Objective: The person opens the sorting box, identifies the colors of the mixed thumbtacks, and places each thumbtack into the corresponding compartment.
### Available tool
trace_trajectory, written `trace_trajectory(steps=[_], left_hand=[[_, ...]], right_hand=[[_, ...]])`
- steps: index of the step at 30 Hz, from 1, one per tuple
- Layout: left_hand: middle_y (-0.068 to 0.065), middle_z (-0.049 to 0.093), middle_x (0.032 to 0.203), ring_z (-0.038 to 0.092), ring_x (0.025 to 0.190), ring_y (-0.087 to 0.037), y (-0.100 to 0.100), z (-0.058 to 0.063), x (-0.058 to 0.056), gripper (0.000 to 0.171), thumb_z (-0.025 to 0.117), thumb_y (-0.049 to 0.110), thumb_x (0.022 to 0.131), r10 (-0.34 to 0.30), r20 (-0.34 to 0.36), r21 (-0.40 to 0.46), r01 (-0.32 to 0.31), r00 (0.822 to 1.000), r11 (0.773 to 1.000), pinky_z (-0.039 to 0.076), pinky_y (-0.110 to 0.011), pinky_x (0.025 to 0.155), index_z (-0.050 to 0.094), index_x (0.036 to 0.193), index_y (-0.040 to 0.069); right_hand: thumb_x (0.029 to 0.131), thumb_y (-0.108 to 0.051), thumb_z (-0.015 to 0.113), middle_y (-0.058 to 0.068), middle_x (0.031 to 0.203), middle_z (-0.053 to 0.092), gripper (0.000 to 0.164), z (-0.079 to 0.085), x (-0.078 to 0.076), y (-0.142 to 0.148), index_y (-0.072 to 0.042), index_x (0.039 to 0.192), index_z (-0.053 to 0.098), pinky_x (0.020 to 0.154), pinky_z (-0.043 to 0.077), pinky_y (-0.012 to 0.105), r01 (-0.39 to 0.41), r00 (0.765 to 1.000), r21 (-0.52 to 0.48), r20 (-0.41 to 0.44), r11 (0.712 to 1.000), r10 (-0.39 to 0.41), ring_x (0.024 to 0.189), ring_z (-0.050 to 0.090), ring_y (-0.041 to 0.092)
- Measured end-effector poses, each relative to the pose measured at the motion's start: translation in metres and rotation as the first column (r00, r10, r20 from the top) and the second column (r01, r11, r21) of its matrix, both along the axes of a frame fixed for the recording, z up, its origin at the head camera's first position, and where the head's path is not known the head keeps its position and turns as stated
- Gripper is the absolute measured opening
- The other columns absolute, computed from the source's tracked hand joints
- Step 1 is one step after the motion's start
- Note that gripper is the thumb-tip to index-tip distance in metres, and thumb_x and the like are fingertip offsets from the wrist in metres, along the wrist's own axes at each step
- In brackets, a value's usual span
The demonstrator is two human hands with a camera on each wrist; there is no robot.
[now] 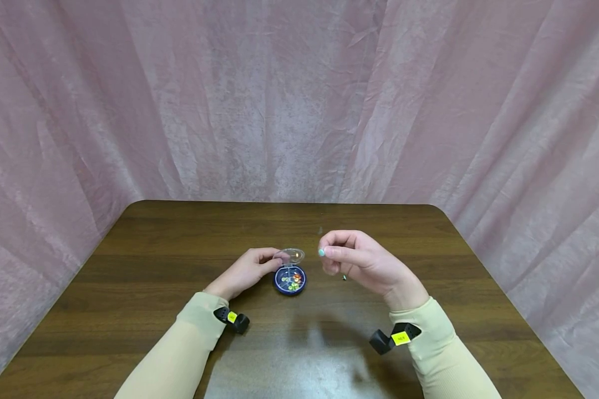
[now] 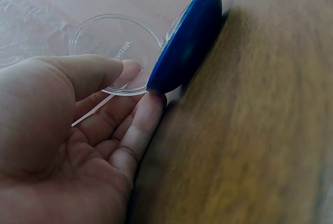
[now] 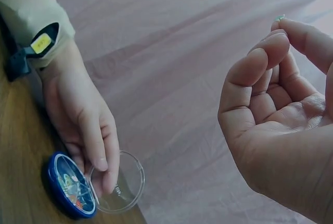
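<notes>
A round blue pill case [image 1: 290, 280] stands on the table with its clear lid [image 1: 294, 255] raised. Inside, dividers part small shiny pieces in orange, yellow-green and pale colours. My left hand [image 1: 247, 272] holds the lid between thumb and fingers. In the left wrist view, a fingertip lies right at the lower edge of the blue base [image 2: 190, 41]. My right hand [image 1: 361, 260], raised right of the case, pinches a small round turquoise piece [image 1: 321, 252] between thumb and index finger. Only a sliver of that piece [image 3: 280, 18] shows in the right wrist view.
A tiny green piece [image 1: 344, 277] lies on the brown wooden table [image 1: 204, 227], just below the right hand in the head view. Pink curtains [image 1: 279, 100] hang behind the table's far edge and along its sides. A black wrist camera [image 1: 381, 342] sits on each sleeve.
</notes>
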State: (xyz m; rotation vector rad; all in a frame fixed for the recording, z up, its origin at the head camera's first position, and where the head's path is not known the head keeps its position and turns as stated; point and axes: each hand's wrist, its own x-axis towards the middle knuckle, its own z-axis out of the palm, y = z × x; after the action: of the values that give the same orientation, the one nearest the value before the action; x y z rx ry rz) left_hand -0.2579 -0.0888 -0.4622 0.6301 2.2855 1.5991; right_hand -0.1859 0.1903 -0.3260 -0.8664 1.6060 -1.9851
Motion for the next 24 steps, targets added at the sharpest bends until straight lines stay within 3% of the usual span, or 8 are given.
trace_trajectory(steps=[6, 9, 11, 13, 15, 20, 24], left_hand=[[0.008, 0.067, 0.123, 0.056, 0.122, -0.012, 0.0, 0.0, 0.0, 0.027, 0.06, 0.03, 0.1, 0.003, 0.004, 0.004, -0.003, 1.0, 1.0, 0.04, -0.036, 0.104, 0.071, 0.123, 0.021], [0.007, 0.067, 0.123, 0.056, 0.122, -0.013, 0.0, -0.001, 0.0, 0.028, 0.06, 0.03, 0.1, 0.004, -0.001, 0.007, -0.004, 1.0, 1.0, 0.04, -0.037, 0.104, 0.071, 0.124, 0.021], [0.007, 0.067, 0.123, 0.056, 0.122, -0.013, 0.0, -0.001, -0.001, 0.028, 0.06, 0.03, 0.1, 0.003, -0.007, 0.009, -0.003, 1.0, 1.0, 0.04, -0.037, 0.105, 0.071, 0.124, 0.02], [0.007, 0.067, 0.123, 0.056, 0.122, -0.012, 0.001, -0.001, -0.001, 0.027, 0.06, 0.029, 0.101, 0.005, -0.007, 0.007, -0.005, 1.0, 1.0, 0.04, -0.036, 0.105, 0.071, 0.124, 0.02], [0.008, 0.067, 0.123, 0.056, 0.122, -0.012, 0.001, -0.001, -0.002, 0.026, 0.06, 0.029, 0.101, 0.01, -0.006, 0.005, -0.01, 1.0, 1.0, 0.04, -0.036, 0.104, 0.071, 0.123, 0.021], [0.009, 0.066, 0.124, 0.055, 0.123, -0.012, 0.0, -0.002, -0.002, 0.025, 0.06, 0.029, 0.101, 0.016, -0.006, 0.0, -0.016, 1.0, 1.0, 0.04, -0.036, 0.105, 0.071, 0.122, 0.023], [0.008, 0.066, 0.124, 0.055, 0.123, -0.012, 0.0, -0.002, -0.001, 0.024, 0.06, 0.028, 0.101, 0.016, -0.01, 0.003, -0.016, 1.0, 1.0, 0.041, -0.036, 0.104, 0.071, 0.122, 0.025]], right_hand=[[0.099, -0.007, 0.056, 0.005, 0.077, 0.05, 0.012, -0.003, -0.002, 0.0, 0.005, 0.099, 0.058, 0.07, 0.041, 0.03, 0.009, 1.0, 0.027, -0.015, 1.0, -0.009, 0.071, 0.048, 0.018], [0.098, -0.011, 0.06, 0.006, 0.076, 0.05, 0.015, -0.008, -0.005, -0.001, 0.004, 0.1, 0.06, 0.068, 0.041, 0.03, 0.079, 0.995, 0.128, -0.077, 0.989, -0.07, 0.072, 0.049, 0.018], [0.097, -0.018, 0.064, 0.005, 0.077, 0.053, 0.018, -0.012, -0.007, -0.004, -0.001, 0.1, 0.064, 0.064, 0.04, 0.029, 0.165, 0.979, 0.242, -0.158, 0.956, -0.129, 0.072, 0.049, 0.018], [0.096, -0.026, 0.067, 0.003, 0.079, 0.057, 0.017, -0.016, -0.01, -0.008, -0.009, 0.098, 0.068, 0.064, 0.042, 0.029, 0.265, 0.948, 0.369, -0.267, 0.891, -0.172, 0.074, 0.051, 0.016], [0.094, -0.032, 0.069, -0.002, 0.081, 0.062, 0.015, -0.022, -0.012, -0.013, -0.017, 0.095, 0.071, 0.064, 0.044, 0.028, 0.37, 0.902, 0.477, -0.388, 0.797, -0.187, 0.074, 0.054, 0.013], [0.092, -0.033, 0.067, -0.015, 0.076, 0.061, 0.006, -0.041, -0.018, -0.032, -0.03, 0.087, 0.068, 0.064, 0.046, 0.025, 0.575, 0.751, 0.605, -0.657, 0.551, -0.064, 0.07, 0.056, 0.005], [0.09, -0.028, 0.066, -0.019, 0.072, 0.056, 0.008, -0.054, -0.022, -0.047, -0.031, 0.082, 0.067, 0.059, 0.043, 0.024, 0.676, 0.637, 0.588, -0.769, 0.444, 0.05, 0.066, 0.053, 0.002]])
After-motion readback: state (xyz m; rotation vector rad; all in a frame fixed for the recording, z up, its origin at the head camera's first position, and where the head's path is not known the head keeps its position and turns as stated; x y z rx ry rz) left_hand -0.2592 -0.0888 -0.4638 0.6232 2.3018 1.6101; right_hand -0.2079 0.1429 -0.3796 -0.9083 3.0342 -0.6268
